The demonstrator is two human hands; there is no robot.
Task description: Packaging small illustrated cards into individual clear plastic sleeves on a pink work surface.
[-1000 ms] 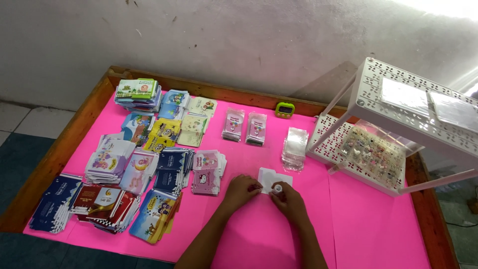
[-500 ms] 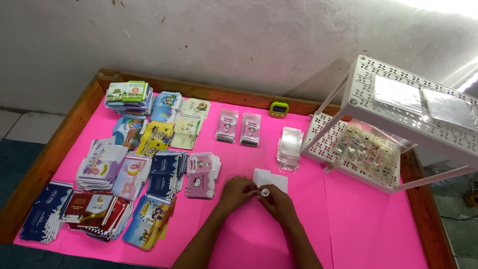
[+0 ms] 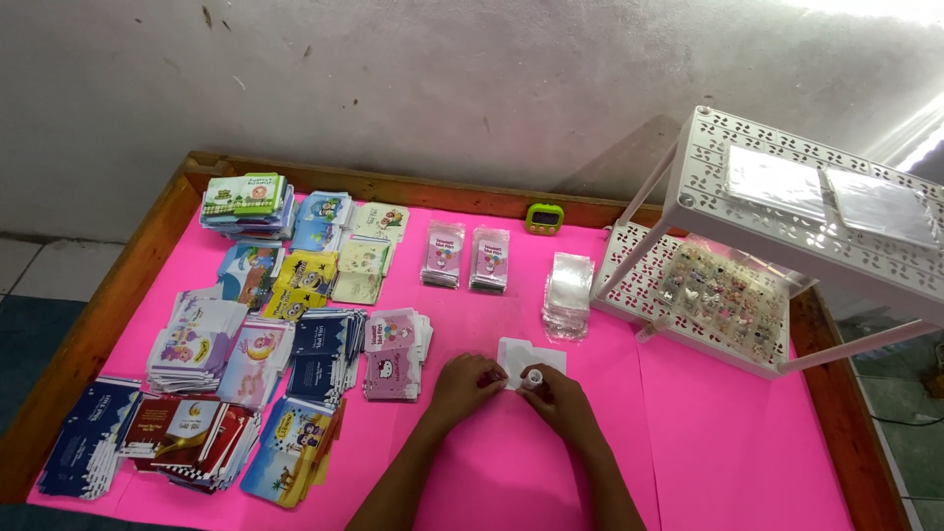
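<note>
My left hand point(image 3: 464, 383) and my right hand point(image 3: 558, 396) meet over a pink table point(image 3: 718, 442) near its front middle. Both pinch a small white card point(image 3: 524, 355) with a notched corner that lies flat just beyond my fingers. A tiny round pale object point(image 3: 534, 377) sits between my right fingertips at the card's near edge. A stack of clear plastic sleeves point(image 3: 568, 293) lies just behind the card.
Stacks of colourful printed cards point(image 3: 324, 354) cover the table's left half. Two pink packets point(image 3: 466, 256) and a small green timer point(image 3: 544, 217) lie toward the back. A white perforated two-tier rack point(image 3: 787, 177) holds a tray of small charms point(image 3: 726, 295) at right. A wooden rim point(image 3: 108, 315) borders the table.
My hands stay together on the white card, fingers shifting slightly. The view has tilted a little, so the whole table appears slightly lower and to the left.
</note>
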